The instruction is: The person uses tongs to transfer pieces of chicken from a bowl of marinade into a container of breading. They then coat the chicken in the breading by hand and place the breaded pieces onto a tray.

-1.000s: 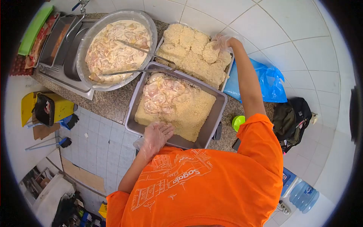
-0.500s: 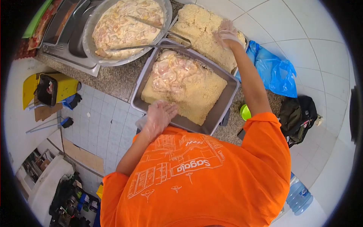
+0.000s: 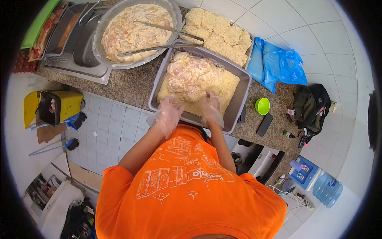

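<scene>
Both hands wear clear plastic gloves and work inside a grey plastic tub (image 3: 239, 107). Breadcrumbs (image 3: 227, 85) cover its floor, with a heap of wet, batter-coated chicken pieces (image 3: 185, 73) on top at the far left. My left hand (image 3: 171, 112) is at the tub's near left side, its fingers stretched over the crumbs, holding nothing I can see. My right hand (image 3: 211, 107) has its fingers curled down into the crumbs beside the heap; what lies under the fingertips is hidden. Between the hands the crumbs are mounded against the chicken.
A big bowl (image 3: 96, 44) of battered chicken stands back left, with metal tongs (image 3: 175, 30) across its rim and the tub's edge. Breaded pieces (image 3: 217, 32) fill a tray behind. Rightward lie blue plastic bags (image 3: 278, 65), a green cup (image 3: 262, 106) and a phone (image 3: 264, 124).
My right hand has left the tray of breaded pieces and come down into the tub's crumbs. My left hand has moved slightly right, its fingers now over the crumbs.
</scene>
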Motion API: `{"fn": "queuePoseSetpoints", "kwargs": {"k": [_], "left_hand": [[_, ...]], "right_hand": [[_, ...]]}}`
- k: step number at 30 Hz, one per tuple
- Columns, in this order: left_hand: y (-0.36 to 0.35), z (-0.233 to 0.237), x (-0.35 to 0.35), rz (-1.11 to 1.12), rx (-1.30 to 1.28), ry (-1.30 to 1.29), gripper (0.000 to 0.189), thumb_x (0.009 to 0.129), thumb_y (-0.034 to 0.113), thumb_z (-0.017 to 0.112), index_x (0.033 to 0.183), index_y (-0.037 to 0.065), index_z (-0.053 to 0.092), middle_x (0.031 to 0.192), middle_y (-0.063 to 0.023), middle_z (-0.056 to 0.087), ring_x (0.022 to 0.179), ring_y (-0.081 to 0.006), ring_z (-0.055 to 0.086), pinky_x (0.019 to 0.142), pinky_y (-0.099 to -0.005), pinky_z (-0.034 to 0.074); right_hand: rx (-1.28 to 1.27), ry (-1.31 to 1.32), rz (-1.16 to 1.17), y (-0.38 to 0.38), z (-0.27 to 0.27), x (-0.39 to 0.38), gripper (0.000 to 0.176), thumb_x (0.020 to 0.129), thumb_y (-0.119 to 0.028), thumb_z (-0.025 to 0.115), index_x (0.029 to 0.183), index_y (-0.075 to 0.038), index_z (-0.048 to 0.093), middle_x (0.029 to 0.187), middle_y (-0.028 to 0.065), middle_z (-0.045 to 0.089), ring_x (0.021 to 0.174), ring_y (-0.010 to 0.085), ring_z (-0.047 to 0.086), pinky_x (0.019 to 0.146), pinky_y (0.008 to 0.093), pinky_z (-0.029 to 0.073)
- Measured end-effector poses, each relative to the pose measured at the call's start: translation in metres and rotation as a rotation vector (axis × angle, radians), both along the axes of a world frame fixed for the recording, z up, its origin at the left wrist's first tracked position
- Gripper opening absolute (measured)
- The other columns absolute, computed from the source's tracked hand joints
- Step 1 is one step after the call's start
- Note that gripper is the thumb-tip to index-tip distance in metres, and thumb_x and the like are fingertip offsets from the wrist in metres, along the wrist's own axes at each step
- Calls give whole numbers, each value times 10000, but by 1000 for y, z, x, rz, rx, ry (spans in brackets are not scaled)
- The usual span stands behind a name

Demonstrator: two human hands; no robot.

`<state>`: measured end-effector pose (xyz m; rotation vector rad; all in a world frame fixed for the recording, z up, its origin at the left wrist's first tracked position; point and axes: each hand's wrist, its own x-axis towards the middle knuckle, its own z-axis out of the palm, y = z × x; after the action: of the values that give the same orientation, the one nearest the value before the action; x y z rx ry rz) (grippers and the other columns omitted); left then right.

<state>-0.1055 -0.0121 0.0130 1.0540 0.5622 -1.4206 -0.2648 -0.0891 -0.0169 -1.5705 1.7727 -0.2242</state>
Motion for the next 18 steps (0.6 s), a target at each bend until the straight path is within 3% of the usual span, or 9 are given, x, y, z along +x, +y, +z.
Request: {"fn": "queuePoseSetpoints", "kwargs": {"k": [3, 5, 9, 14, 18], "left_hand": [[5, -2, 12, -41, -53, 5, 664, 969, 311, 437, 1461, -45, 166, 1479, -294, 221, 1416, -400, 236, 1184, -473, 208], [4, -5, 17, -32, -57, 57, 621, 954, 291, 451, 1417, -51, 219, 1464, -291, 236, 1408, -405, 245, 1180, -474, 219], [6, 1, 19, -40, -78, 26, 596, 938, 274, 458, 1391, -49, 245, 1455, -288, 244, 1401, -407, 255, 1175, -471, 229], [7, -1, 17, -36, -87, 14, 630, 939, 283, 461, 1419, -46, 220, 1468, -289, 227, 1404, -403, 253, 1176, -476, 227], [7, -19, 19, -47, -108, 64, 740, 939, 324, 487, 1491, -28, 140, 1508, -280, 190, 1425, -389, 227, 1178, -485, 219]], "right_hand": [[-61, -68, 27, -5, -10, 7, 511, 871, -314, 620, 1277, -6, 576, 1155, 201, 658, 1055, 295, 636, 941, 364, 471], [139, -238, 35, -13, 7, 17, 516, 824, -291, 678, 1248, -7, 598, 1131, 171, 674, 1029, 261, 645, 920, 342, 483], [40, -39, 149, -13, -31, 11, 460, 810, -270, 696, 1181, -5, 634, 1059, 150, 697, 961, 238, 662, 862, 327, 501], [77, -111, 52, -8, 33, 19, 335, 797, -231, 716, 1054, -20, 676, 909, 96, 711, 792, 201, 656, 747, 333, 511], [37, -265, 16, -21, -26, -13, 285, 806, -216, 711, 1068, -107, 692, 930, 85, 716, 790, 193, 655, 746, 337, 513]]}}
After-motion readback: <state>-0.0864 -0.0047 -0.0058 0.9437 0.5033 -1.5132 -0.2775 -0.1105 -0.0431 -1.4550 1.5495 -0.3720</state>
